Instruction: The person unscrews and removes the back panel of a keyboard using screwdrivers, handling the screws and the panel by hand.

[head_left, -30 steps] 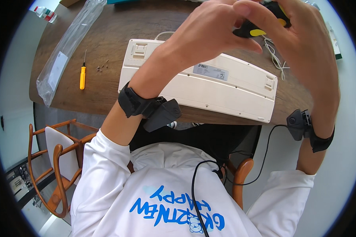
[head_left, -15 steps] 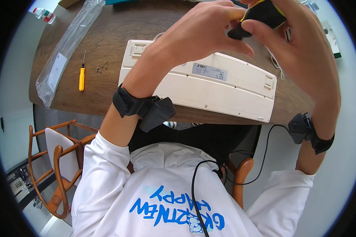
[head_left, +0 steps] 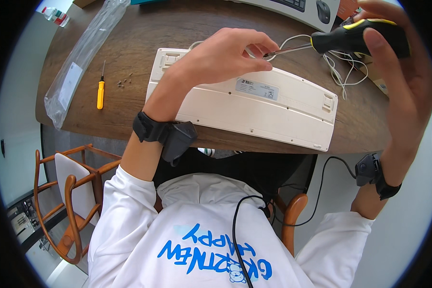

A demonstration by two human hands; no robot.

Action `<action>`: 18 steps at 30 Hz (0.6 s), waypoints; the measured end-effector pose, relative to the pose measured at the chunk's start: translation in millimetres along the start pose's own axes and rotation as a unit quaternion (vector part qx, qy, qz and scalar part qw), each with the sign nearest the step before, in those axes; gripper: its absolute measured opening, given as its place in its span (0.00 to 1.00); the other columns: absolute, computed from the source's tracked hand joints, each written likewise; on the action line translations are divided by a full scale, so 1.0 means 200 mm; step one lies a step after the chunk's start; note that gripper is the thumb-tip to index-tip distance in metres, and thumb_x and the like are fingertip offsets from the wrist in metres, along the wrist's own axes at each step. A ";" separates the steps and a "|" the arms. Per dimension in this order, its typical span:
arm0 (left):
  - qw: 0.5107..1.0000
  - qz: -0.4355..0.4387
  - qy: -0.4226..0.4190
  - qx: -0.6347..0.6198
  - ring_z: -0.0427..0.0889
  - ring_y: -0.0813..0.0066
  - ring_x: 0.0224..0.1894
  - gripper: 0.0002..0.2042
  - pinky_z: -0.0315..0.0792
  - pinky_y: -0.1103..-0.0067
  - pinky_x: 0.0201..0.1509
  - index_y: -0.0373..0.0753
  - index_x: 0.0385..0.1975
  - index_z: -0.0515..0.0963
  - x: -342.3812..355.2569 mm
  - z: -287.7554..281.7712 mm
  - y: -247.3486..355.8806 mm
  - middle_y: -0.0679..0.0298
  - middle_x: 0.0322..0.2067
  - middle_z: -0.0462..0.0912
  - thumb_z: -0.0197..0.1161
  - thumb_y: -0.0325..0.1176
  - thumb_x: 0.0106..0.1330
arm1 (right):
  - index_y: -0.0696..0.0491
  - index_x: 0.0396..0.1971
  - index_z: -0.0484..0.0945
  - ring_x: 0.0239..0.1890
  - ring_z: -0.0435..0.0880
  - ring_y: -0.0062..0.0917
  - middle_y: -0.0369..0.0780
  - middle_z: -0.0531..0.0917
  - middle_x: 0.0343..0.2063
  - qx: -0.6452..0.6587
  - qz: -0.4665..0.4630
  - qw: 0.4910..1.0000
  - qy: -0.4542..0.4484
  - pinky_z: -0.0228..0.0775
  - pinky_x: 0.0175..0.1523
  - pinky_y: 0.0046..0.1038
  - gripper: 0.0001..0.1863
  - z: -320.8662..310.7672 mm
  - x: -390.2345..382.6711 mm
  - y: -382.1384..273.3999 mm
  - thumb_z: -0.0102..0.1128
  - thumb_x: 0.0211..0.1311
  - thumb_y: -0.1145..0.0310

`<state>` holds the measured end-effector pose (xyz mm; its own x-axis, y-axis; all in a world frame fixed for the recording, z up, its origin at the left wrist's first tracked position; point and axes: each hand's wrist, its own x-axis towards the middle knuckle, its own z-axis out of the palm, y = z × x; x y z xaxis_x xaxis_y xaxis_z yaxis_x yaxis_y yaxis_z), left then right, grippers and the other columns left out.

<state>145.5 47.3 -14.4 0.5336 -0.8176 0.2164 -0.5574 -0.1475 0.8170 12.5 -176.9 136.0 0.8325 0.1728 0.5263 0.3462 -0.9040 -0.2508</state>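
My right hand (head_left: 402, 91) is wrapped round the handle of a large black and yellow screwdriver (head_left: 338, 40), raised over the far right of the table. Its metal shaft points left and reaches the fingers of my left hand (head_left: 218, 55). Those fingers and the thumb close in at the screwdriver's tip; whatever sits between them is too small to make out. Under my left hand lies a cream keyboard (head_left: 288, 122), face down, with screw holes and a label on its back. My left hand and wrist cover part of its far left side.
On the wooden table (head_left: 69, 113), left of the keyboard, lie a small yellow screwdriver (head_left: 100, 95), several loose screws (head_left: 122, 84) and a clear plastic sleeve (head_left: 84, 55). A bottle (head_left: 56, 17) stands far left. A white cable (head_left: 338, 79) coils behind the keyboard, near a keyboard-and-mouse box (head_left: 314, 12).
The screwdriver and my right hand have moved right, and its shaft now shows. My left hand has shifted left and nearer, with its fingers drawn together at the tip.
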 end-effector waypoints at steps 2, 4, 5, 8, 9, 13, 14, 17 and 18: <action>0.999 -0.026 -0.005 -0.019 0.85 0.69 0.45 0.15 0.79 0.75 0.53 0.37 0.50 0.84 -0.01 -0.02 0.02 0.60 0.41 0.88 0.71 0.33 0.66 | 0.58 0.45 0.79 0.28 0.85 0.21 0.43 0.84 0.34 0.033 0.000 0.999 0.022 0.79 0.32 0.16 0.17 0.01 -0.01 0.01 0.69 0.66 0.61; 0.998 -0.059 -0.006 -0.030 0.86 0.70 0.40 0.13 0.80 0.77 0.50 0.35 0.47 0.86 -0.04 -0.05 0.03 0.61 0.38 0.89 0.71 0.33 0.66 | 0.58 0.45 0.79 0.28 0.85 0.21 0.43 0.84 0.34 0.076 -0.010 0.996 0.044 0.79 0.32 0.16 0.17 0.04 -0.01 0.02 0.69 0.66 0.61; 0.997 -0.052 0.018 -0.054 0.86 0.73 0.37 0.11 0.80 0.79 0.46 0.35 0.45 0.87 -0.06 -0.06 0.04 0.62 0.35 0.89 0.71 0.32 0.65 | 0.58 0.46 0.79 0.29 0.85 0.21 0.43 0.84 0.35 0.106 -0.021 0.993 0.056 0.79 0.32 0.16 0.17 0.05 0.00 0.02 0.69 0.66 0.62; 0.997 -0.039 0.070 -0.003 0.86 0.76 0.33 0.09 0.79 0.81 0.40 0.36 0.42 0.88 -0.16 -0.13 0.09 0.62 0.33 0.90 0.71 0.30 0.65 | 0.58 0.46 0.79 0.29 0.86 0.20 0.43 0.85 0.35 0.208 -0.069 0.972 0.085 0.79 0.32 0.16 0.17 0.09 0.02 0.08 0.69 0.66 0.62; 0.993 -0.026 0.092 0.064 0.86 0.77 0.32 0.09 0.79 0.82 0.38 0.37 0.43 0.88 -0.21 -0.15 0.11 0.61 0.33 0.90 0.71 0.29 0.64 | 0.58 0.46 0.79 0.29 0.86 0.20 0.43 0.85 0.35 0.229 -0.072 0.966 0.092 0.79 0.33 0.15 0.17 0.10 0.01 0.08 0.70 0.66 0.62; 0.963 -0.116 0.203 0.131 0.85 0.82 0.30 0.08 0.78 0.83 0.37 0.36 0.42 0.86 -0.53 -0.35 0.13 0.62 0.30 0.89 0.71 0.29 0.65 | 0.59 0.46 0.79 0.32 0.85 0.20 0.42 0.84 0.36 0.204 0.032 0.973 0.106 0.80 0.34 0.19 0.17 0.03 -0.12 -0.02 0.70 0.66 0.62; 0.950 -0.169 0.219 0.144 0.84 0.82 0.30 0.08 0.78 0.83 0.37 0.36 0.41 0.85 -0.62 -0.42 0.13 0.62 0.29 0.89 0.70 0.30 0.65 | 0.59 0.46 0.78 0.31 0.85 0.21 0.42 0.83 0.35 0.189 0.030 0.975 0.111 0.80 0.35 0.20 0.18 0.03 -0.12 -0.01 0.70 0.66 0.62; 0.914 -0.259 0.239 0.202 0.85 0.78 0.29 0.08 0.78 0.79 0.36 0.36 0.39 0.85 -0.83 -0.56 -0.01 0.61 0.28 0.88 0.69 0.32 0.66 | 0.59 0.40 0.80 0.25 0.81 0.18 0.37 0.83 0.28 0.193 0.051 0.966 0.165 0.76 0.33 0.19 0.16 0.09 -0.13 -0.05 0.70 0.67 0.60; 0.891 -0.294 0.241 0.247 0.86 0.72 0.28 0.08 0.77 0.75 0.35 0.36 0.38 0.85 -0.88 -0.58 -0.07 0.58 0.28 0.88 0.69 0.34 0.67 | 0.54 0.48 0.80 0.37 0.84 0.24 0.40 0.85 0.35 0.104 0.051 0.989 0.092 0.77 0.45 0.23 0.16 0.04 -0.16 -0.02 0.66 0.70 0.58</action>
<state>133.6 258.1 -2.1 0.9709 -0.2010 0.1301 -0.2393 -0.7960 0.5560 -12.6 -175.8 113.7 0.7818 -0.0061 0.6235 0.3623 -0.8095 -0.4621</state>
